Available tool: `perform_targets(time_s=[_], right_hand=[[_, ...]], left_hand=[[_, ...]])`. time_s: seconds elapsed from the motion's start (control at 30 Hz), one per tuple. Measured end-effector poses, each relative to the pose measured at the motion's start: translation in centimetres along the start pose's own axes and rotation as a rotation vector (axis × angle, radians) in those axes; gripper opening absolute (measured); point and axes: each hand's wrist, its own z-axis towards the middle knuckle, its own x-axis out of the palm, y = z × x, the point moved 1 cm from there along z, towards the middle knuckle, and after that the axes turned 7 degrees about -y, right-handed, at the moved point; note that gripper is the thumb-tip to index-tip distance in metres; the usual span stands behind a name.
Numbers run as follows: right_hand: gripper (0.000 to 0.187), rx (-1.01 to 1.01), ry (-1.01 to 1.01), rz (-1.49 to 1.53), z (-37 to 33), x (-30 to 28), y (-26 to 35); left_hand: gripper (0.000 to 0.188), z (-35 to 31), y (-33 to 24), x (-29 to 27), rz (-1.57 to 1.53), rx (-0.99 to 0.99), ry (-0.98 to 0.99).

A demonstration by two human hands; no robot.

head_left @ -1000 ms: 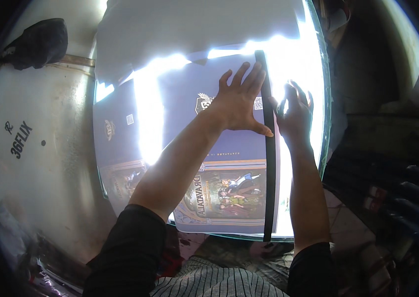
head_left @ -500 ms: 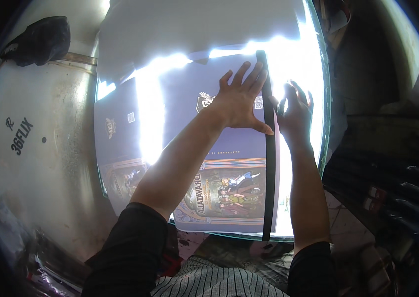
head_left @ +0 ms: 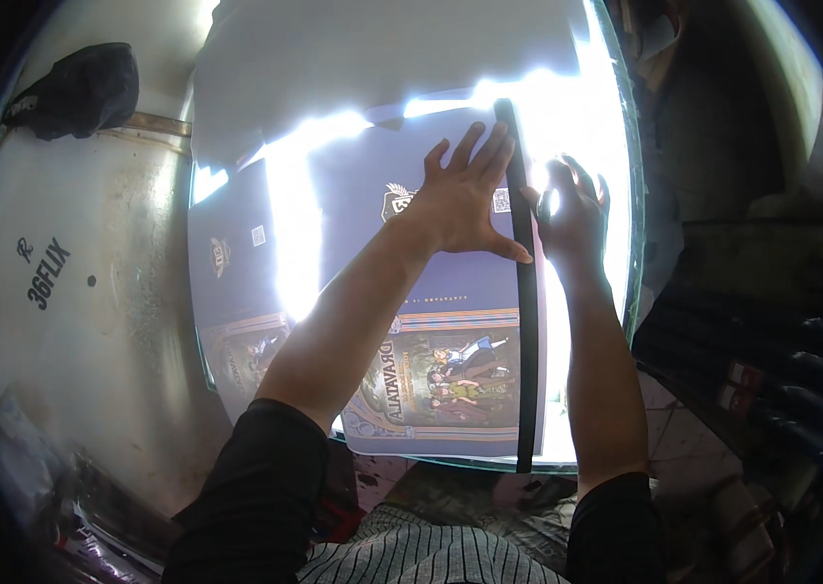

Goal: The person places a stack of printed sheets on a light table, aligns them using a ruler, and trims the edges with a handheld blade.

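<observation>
A large printed sheet (head_left: 343, 165), purple with an illustrated panel at its near end, lies on a brightly lit glass-topped table (head_left: 616, 136). Along its right side runs a long, thin black strip (head_left: 526, 370) like a straightedge. My left hand (head_left: 465, 200) is spread on the sheet, its fingertips and thumb reaching the strip's left edge. Just right of the strip is my right hand (head_left: 575, 224), with its fingers curled and the thumb toward the strip. Glare and shadow hide whatever is between those fingers.
A similar purple printed section (head_left: 221, 224) lies to the left, past a bright gap. Plain pale sheet material (head_left: 382, 49) covers the table's far end. To the left is a whitish surface (head_left: 109, 331) with a black bag (head_left: 85, 92) at its far side. Dark long items (head_left: 771, 360) sit at right.
The view has shifted very slightly. Both hands keep nearly the same places beside the black strip, and the sheet lies as before.
</observation>
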Motion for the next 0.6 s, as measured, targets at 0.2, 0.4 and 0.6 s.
perform_targets(time_s=[0.2,0.4,0.6], right_hand=[[0.039,0.005,0.008,0.004,-0.1,0.0,0.3],[0.04,0.02,0.021,0.011,-0.7,-0.2,0.8],[0.037,-0.031,-0.067,-0.002,-0.9,0.4,-1.8]], left_hand=[[0.153,-0.3,0.2,0.2,-0.006,0.008,-0.011],[0.154,-1.0,0.1,0.5,-0.024,0.011,-0.047],[0.153,0.6,-0.4,1.5,-0.05,0.035,-0.096]])
